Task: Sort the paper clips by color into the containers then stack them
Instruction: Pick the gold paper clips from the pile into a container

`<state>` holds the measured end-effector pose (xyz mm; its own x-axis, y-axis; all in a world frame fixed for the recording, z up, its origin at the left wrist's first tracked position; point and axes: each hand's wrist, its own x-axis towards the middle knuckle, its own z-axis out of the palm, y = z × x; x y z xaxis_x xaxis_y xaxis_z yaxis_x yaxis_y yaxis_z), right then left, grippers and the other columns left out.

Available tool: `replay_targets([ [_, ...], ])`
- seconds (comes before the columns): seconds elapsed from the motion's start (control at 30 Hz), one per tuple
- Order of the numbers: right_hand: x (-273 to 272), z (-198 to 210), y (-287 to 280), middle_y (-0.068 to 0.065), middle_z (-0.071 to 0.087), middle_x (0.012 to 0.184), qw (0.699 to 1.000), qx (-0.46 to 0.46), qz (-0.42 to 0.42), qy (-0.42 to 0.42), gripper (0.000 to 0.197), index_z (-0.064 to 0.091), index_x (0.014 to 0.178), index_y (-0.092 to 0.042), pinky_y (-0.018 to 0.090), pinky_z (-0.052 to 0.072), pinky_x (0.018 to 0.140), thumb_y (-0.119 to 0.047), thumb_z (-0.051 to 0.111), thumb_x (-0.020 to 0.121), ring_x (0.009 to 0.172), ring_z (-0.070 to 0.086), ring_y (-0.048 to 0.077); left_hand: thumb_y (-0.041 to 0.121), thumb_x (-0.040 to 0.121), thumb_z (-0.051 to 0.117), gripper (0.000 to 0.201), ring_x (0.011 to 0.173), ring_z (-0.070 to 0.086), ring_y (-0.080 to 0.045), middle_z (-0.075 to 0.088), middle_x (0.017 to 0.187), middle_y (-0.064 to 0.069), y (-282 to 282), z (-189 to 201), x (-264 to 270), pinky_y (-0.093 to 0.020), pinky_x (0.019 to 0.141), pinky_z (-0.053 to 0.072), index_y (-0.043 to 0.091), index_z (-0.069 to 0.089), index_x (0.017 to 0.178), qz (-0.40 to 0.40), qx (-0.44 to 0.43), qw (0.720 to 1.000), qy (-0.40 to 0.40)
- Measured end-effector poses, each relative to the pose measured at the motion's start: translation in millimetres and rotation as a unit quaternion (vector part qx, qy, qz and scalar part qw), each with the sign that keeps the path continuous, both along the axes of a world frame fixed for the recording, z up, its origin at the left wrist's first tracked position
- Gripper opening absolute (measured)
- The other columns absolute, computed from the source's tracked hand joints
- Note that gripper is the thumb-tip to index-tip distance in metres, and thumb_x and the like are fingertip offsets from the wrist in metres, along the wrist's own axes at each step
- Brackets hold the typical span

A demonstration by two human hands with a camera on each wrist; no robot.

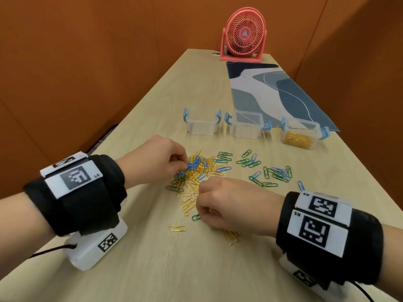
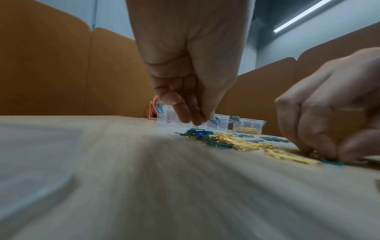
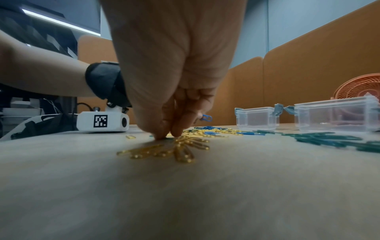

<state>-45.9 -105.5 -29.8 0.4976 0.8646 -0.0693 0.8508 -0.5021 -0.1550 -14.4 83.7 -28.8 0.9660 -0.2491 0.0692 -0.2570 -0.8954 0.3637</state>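
A mixed pile of gold, blue and green paper clips (image 1: pixel 196 177) lies on the wooden table between my hands. My left hand (image 1: pixel 185 164) hovers over the pile's far side and pinches a blue clip (image 2: pixel 214 121) lifted just off it. My right hand (image 1: pixel 199 213) is curled at the pile's near edge, its fingertips (image 3: pixel 166 134) pinching gold clips (image 3: pixel 180 146) against the table. Beyond stand three clear boxes with blue latches: the left box (image 1: pixel 201 124) and middle box (image 1: pixel 247 125) look empty, and the right box (image 1: pixel 302 136) holds gold clips.
Loose green and blue clips (image 1: pixel 277 174) are scattered right of the pile. A single gold clip (image 1: pixel 177 228) lies near me. A blue patterned mat (image 1: pixel 272 92) and a coral fan (image 1: pixel 244 34) sit at the far end. Orange partitions enclose the table.
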Motion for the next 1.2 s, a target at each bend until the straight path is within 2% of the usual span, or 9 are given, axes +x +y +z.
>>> replay_targets([
  [0.13,2,-2,-2,0.009,0.056,0.088,0.999,0.028,-0.02,-0.003,0.019,0.063,0.085,-0.006,0.036,0.045,0.072,-0.015,0.046,0.086,0.085,0.054,0.027,0.021,0.088,0.06,0.014,0.063,0.05,-0.004,0.059,0.069,0.008,-1,0,10,-0.012,0.058,0.035,0.014,0.072,0.091,0.021,0.015,0.999,-0.043],
  [0.23,11,8,-9,-0.002,0.049,0.09,0.985,0.1,-0.142,0.025,0.005,0.054,0.085,-0.017,0.023,0.038,0.074,-0.02,0.05,0.088,0.082,0.044,0.013,0.019,0.092,0.049,0.022,0.078,0.058,-0.018,0.068,0.093,-0.001,-5,-1,12,-0.027,0.071,0.046,0.015,0.069,0.101,0.044,0.056,0.997,-0.039],
  [0.3,21,12,-19,0.0,0.051,0.095,0.97,0.097,-0.222,0.018,0.003,0.051,0.086,-0.018,0.024,0.038,0.074,-0.02,0.05,0.089,0.082,0.045,0.013,0.016,0.094,0.043,0.027,0.092,0.059,-0.022,0.063,0.107,-0.003,-7,-1,9,-0.032,0.08,0.049,0.017,0.065,0.111,0.05,0.083,0.995,-0.031],
  [0.4,30,7,-34,0.004,0.053,0.098,0.958,0.037,-0.283,0.007,0.005,0.048,0.088,-0.016,0.025,0.037,0.07,-0.02,0.048,0.091,0.082,0.045,0.017,0.014,0.095,0.041,0.032,0.104,0.054,-0.018,0.058,0.113,0.002,-11,-1,4,-0.032,0.088,0.047,0.022,0.061,0.119,-0.018,0.073,0.996,-0.043],
  [0.53,22,4,-44,-0.007,0.045,0.096,0.963,0.013,-0.269,0.013,0.016,0.049,0.101,-0.022,0.026,0.041,0.077,-0.034,0.05,0.091,0.083,0.042,0.011,0.019,0.097,0.041,0.035,0.115,0.044,-0.011,0.055,0.124,0.008,-20,-4,-1,-0.026,0.099,0.039,0.027,0.055,0.128,-0.129,0.127,0.984,0.002],
  [0.67,6,7,-50,-0.012,0.049,0.094,0.971,0.015,-0.218,0.095,0.04,0.055,0.104,-0.028,0.012,0.038,0.07,-0.054,0.066,0.075,0.075,0.044,0.002,0.019,0.095,0.044,0.029,0.111,0.047,-0.009,0.058,0.114,0.007,-16,-5,-6,-0.02,0.095,0.038,0.025,0.063,0.115,-0.141,0.093,0.985,-0.011],
  [0.83,-4,5,-51,-0.012,0.054,0.092,0.961,0.036,-0.216,0.168,0.057,0.059,0.107,-0.03,0.018,0.047,0.07,-0.045,0.084,0.058,0.076,0.055,0.006,0.027,0.093,0.045,0.028,0.106,0.05,-0.007,0.06,0.107,0.009,-13,-9,-29,-0.008,0.083,0.029,0.025,0.064,0.112,-0.137,0.055,0.988,-0.047],
  [1.07,-2,3,-33,-0.007,0.061,0.088,0.968,0.082,-0.172,0.161,0.025,0.067,0.102,-0.02,0.015,0.043,0.068,-0.03,0.071,0.079,0.066,0.051,0.003,0.024,0.084,0.042,0.035,0.093,0.055,-0.008,0.064,0.099,0.006,-13,-11,-35,-0.008,0.08,0.033,0.022,0.07,0.104,-0.159,0.027,0.987,-0.023],
  [1.2,14,5,-31,-0.004,0.056,0.102,0.974,0.092,-0.198,0.056,0.025,0.065,0.112,-0.022,0.021,0.041,0.083,-0.021,0.048,0.094,0.091,0.053,0.011,0.022,0.09,0.054,0.02,0.078,0.048,-0.007,0.06,0.095,0.006,-9,-8,-30,-0.02,0.079,0.044,0.023,0.069,0.104,-0.072,0.039,0.995,-0.06],
])
